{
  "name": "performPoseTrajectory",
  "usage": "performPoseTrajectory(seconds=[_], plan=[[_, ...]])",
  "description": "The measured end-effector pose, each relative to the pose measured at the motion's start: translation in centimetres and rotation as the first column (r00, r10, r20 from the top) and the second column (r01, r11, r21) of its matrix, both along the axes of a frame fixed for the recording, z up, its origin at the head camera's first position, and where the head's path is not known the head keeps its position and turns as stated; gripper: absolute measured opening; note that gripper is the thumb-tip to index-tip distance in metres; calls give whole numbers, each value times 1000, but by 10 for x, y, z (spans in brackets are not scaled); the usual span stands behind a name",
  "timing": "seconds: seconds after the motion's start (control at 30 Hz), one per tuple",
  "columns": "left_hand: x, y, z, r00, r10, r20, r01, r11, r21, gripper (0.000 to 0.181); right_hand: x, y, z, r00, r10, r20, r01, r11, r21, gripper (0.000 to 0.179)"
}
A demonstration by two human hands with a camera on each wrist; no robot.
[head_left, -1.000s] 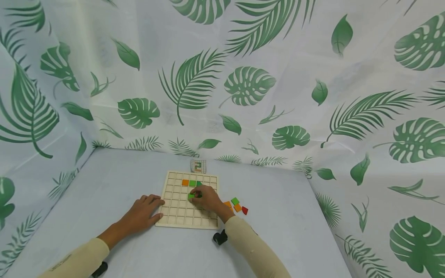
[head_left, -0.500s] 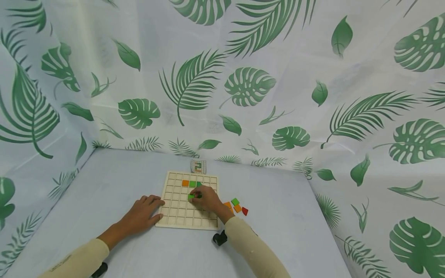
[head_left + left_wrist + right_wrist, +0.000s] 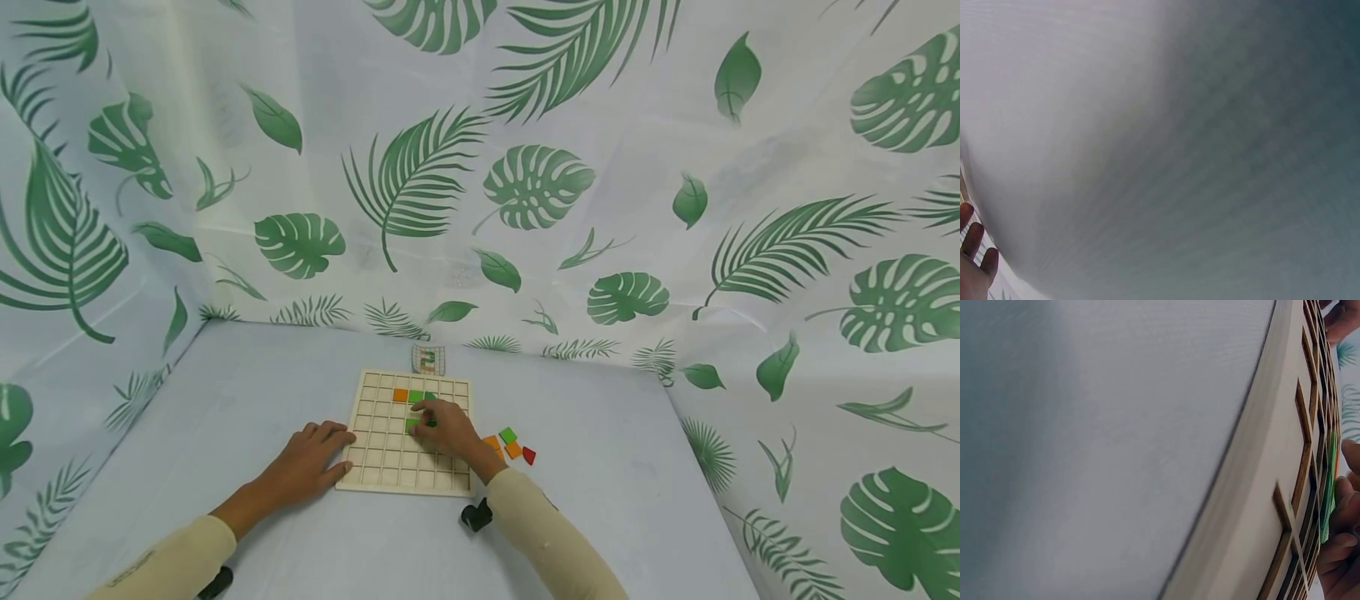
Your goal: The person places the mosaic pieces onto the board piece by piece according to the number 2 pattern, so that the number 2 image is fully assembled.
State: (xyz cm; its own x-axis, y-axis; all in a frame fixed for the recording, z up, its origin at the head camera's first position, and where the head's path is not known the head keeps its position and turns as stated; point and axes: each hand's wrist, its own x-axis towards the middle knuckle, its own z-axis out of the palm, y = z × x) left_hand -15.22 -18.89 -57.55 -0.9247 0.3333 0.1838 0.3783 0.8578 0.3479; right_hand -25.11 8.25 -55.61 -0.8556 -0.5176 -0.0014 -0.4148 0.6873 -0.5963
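Observation:
A square wooden grid board [image 3: 375,475] lies on the table in the head view. An orange tile [image 3: 401,396], a green tile [image 3: 416,397] and a darker green tile [image 3: 430,397] sit in one row near its far side. My left hand [image 3: 303,462] rests with fingers spread at the board's left edge. Over the board's middle is my right hand [image 3: 447,429], index finger raised and thumb beside another green tile [image 3: 412,426] lying in a cell; the hand hides part of the cells near it. In the right wrist view, green tiles [image 3: 1329,487] show beside the fingers [image 3: 1342,506].
Right of the board lie loose pieces: a green tile [image 3: 508,435], orange tiles [image 3: 513,450] and a red rounded piece [image 3: 528,456]. A small patterned card [image 3: 428,360] lies beyond the far edge. Leaf-printed sheets [image 3: 540,192] enclose the table.
My right index finger has lifted away from the green tile, widening the gap to the thumb; the tile stays in its cell. The left hand has not moved.

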Motion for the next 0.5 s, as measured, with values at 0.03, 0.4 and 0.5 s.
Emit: performPoseTrajectory(seconds=[0.03, 0.4, 0.5], plan=[[0, 0, 0, 1000, -1, -1, 1, 1000, 0, 41, 0, 1, 0, 1000, 0, -4, 0, 1000, -11, 35], [1, 0, 2, 1000, -6, 4, 6, 1000, 11, 41, -6, 40, 2, 1000, -24, 11, 24, 999, -45, 26], [1, 0, 2, 1000, -6, 3, 6, 1000, 7, 41, -5, 55, 5, 999, -36, 15, 37, 998, -50, 24]])
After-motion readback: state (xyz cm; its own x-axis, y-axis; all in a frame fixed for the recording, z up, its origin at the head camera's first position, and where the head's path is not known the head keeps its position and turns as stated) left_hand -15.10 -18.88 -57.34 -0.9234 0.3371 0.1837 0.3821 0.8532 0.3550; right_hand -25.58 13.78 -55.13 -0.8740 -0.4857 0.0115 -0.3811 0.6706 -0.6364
